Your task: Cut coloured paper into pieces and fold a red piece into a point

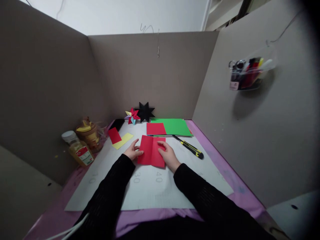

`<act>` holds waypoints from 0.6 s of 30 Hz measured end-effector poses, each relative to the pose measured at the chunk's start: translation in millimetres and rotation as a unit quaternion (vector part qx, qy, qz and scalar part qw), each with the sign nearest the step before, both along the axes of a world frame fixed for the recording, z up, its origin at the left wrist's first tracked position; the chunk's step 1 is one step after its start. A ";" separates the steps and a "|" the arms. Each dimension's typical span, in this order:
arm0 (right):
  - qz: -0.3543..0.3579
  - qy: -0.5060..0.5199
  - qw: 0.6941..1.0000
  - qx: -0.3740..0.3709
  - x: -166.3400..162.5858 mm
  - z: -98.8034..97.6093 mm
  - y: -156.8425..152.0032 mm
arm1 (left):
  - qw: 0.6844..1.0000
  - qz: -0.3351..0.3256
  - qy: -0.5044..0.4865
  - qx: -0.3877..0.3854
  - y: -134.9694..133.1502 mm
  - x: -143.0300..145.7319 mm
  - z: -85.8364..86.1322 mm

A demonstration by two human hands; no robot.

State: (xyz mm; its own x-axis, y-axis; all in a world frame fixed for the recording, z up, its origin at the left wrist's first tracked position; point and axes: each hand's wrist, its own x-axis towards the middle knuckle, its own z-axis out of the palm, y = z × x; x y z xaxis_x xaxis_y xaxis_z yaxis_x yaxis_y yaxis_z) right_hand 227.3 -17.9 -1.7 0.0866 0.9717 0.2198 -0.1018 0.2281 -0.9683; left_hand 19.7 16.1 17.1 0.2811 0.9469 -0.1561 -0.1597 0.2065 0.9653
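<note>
A red paper sheet (149, 150) with a centre crease lies on the white mat (150, 186). My left hand (132, 152) pinches its left edge, thumb on top of the sheet. My right hand (169, 155) rests on its right half, fingers curled over the paper and holding it down. Both arms wear black sleeves.
Behind the hands lie a red square (155, 128), a green sheet (175, 126), a yellow-black utility knife (190, 147), small red (114, 135) and yellow (123, 140) pieces. Folded paper stars (141, 113) stand at the back wall. Jars (83, 143) sit left. Cardboard walls enclose the desk; a pen holder (250, 75) hangs right.
</note>
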 end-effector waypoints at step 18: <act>0.158 -0.576 0.744 0.301 14.6 18.6 22.4 | 0.975 0.090 0.174 0.106 23.1 -10.6 -9.6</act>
State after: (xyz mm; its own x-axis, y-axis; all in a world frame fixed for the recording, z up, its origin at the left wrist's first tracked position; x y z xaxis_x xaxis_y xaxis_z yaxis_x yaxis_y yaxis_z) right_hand 241.9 4.5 17.0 -0.7073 0.5992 0.3751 0.5750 0.7963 -0.1877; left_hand 9.1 39.2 7.6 0.0721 0.9974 -0.0074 0.1691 -0.0049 0.9856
